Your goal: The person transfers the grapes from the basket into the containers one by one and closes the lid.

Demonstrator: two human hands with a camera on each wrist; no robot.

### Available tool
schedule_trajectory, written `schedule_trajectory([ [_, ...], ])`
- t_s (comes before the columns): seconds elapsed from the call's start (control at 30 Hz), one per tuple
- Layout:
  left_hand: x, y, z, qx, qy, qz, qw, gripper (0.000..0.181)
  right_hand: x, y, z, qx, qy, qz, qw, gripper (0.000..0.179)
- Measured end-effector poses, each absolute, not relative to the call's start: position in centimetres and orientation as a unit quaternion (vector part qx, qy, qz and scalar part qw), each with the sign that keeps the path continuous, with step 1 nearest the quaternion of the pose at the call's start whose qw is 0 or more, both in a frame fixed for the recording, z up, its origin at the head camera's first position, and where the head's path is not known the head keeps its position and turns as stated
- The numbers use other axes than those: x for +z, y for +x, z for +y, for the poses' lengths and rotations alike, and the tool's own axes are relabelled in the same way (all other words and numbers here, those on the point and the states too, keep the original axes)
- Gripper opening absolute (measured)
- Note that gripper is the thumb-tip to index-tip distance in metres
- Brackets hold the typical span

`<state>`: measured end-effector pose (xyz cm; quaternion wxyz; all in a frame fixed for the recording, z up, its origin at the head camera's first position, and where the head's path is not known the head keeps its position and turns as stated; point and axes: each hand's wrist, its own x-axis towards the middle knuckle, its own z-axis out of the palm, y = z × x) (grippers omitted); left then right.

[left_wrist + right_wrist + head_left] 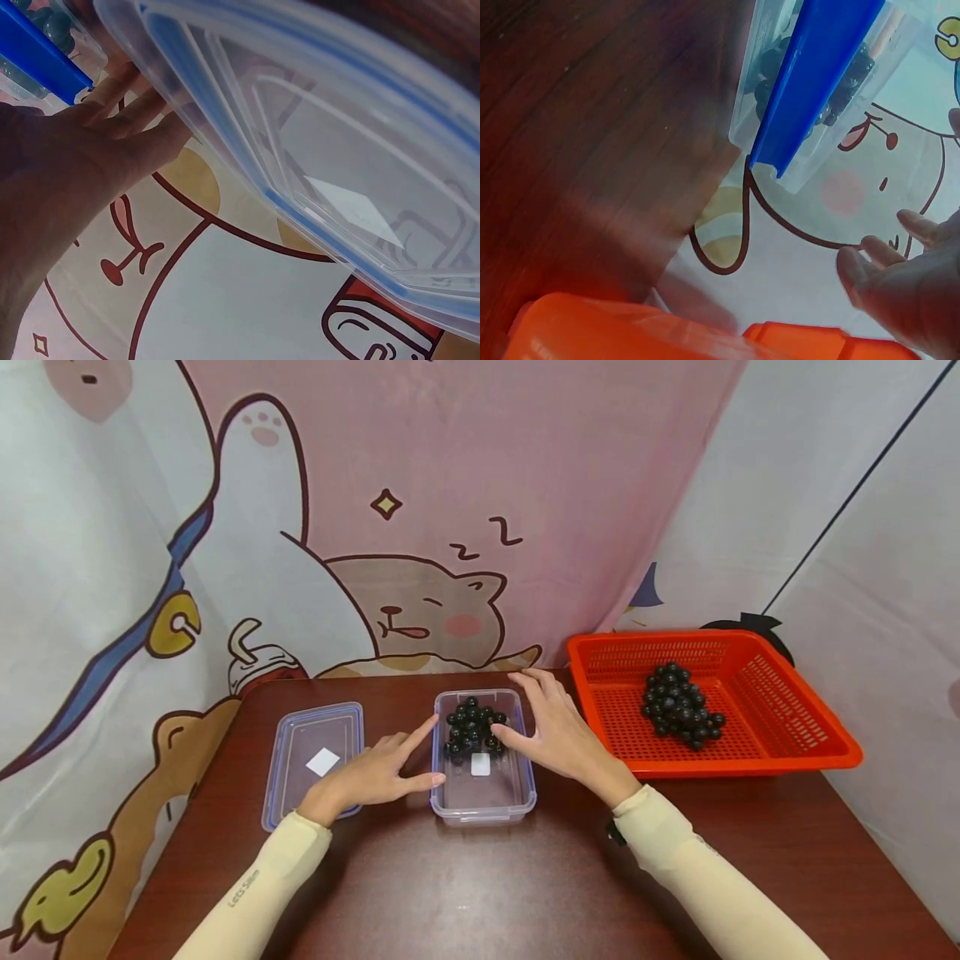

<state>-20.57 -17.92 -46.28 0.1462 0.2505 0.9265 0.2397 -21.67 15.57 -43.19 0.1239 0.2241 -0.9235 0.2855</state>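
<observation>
Pale cream close-fit sleeves, both ending at the wrist: left sleeve (258,881) has dark lettering (243,888), reads like "Let's Slim", right sleeve (720,889) a mark too small to read, plus a small dark piece (616,833) under its cuff (641,818).

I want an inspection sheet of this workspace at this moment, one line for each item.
Surface: brown table, shiny.
Box: clear, uncovered, dark grapes mostly in its far half.
Lid: flat, left of the box.
Red basket: right, holding another grape bunch.
Clutter: small dark object by the right sleeve, unclear.
Hands: left hand at the box's left edge, right hand at its right; neither grips.
Cables: nothing seen.
Surroundings: cartoon-printed curtain.
</observation>
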Motion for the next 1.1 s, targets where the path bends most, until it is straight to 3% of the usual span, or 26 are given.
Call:
schedule_trajectory([
  [0.27,-46.2,-20.6,-17.9,0.235,0.255,0.927,0.145,0.1,-42.5,-21.9,16.9,0.307,0.237,-0.907,0.164,0.081],
  [1.1,-46.2,-20.5,-17.8,0.239,0.25,0.926,0.151,0.099,-42.6,-22.6,20.4,0.319,0.181,-0.917,0.155,0.084],
])
